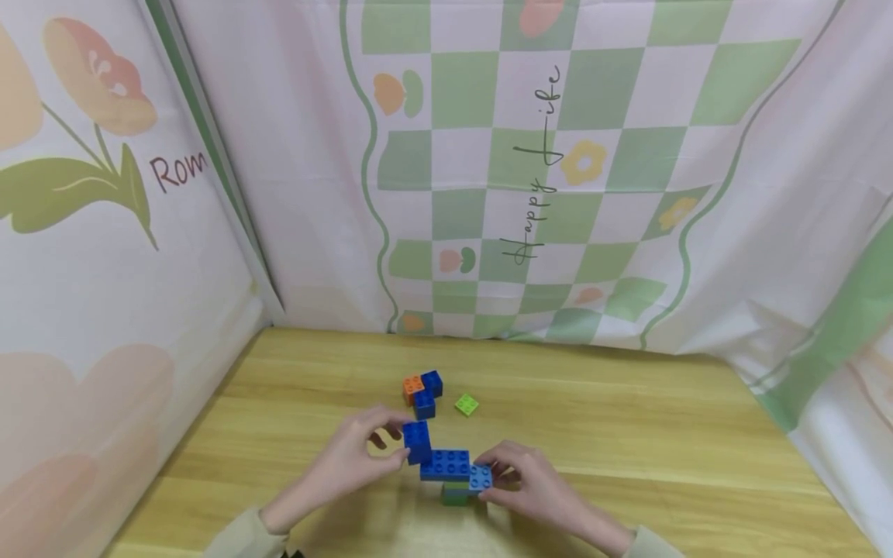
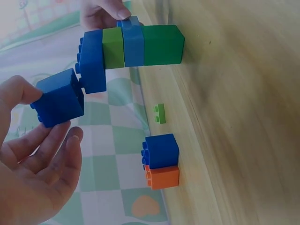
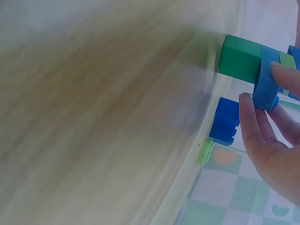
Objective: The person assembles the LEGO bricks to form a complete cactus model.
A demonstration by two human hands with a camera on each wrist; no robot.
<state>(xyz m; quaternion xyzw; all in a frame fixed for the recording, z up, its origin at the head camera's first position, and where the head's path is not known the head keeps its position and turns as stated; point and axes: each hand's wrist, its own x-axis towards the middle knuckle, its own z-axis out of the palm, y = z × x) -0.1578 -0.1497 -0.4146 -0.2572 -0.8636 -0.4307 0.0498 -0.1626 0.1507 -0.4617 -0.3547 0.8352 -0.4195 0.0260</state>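
Observation:
My left hand (image 1: 352, 456) pinches a square dark blue brick (image 1: 417, 443) between thumb and fingers. This brick is tilted, its underside at the studs on the left end of a long dark blue brick (image 1: 445, 465). That long brick tops a small stack; beneath it the left wrist view shows a lime green brick (image 2: 113, 48), a lighter blue brick (image 2: 134, 45) and a green brick (image 2: 163, 45) at the bottom. On the stack's right side, my right hand (image 1: 530, 484) grips the protruding end of the lighter blue brick between thumb and fingers.
Behind the stack, an orange brick (image 1: 412, 386) stands against two dark blue bricks (image 1: 424, 404) on the wooden table (image 1: 600, 403). A thin lime green brick (image 1: 467, 404) lies to their right. Printed curtains (image 1: 463, 155) hang behind the table and at its sides.

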